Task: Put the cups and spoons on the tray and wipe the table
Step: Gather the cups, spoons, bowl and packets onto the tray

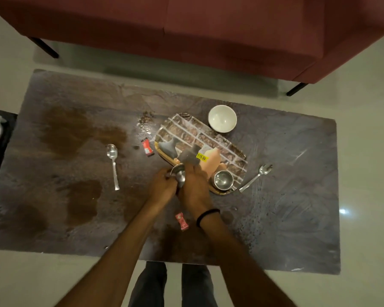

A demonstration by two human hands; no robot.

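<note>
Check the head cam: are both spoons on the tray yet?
No. One spoon lies on the table left of the tray, the other spoon on the table to its right.

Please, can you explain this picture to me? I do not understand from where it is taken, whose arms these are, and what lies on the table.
A camera worn on a person's head looks down, so the arms are that person's own. The left hand and the right hand together hold a steel cup at the near edge of a patterned tray. Another steel cup already stands on the tray. On the dark table lie a white bowl, a spoon at left, a second spoon at right, two small red wrappers and brown spills.
</note>
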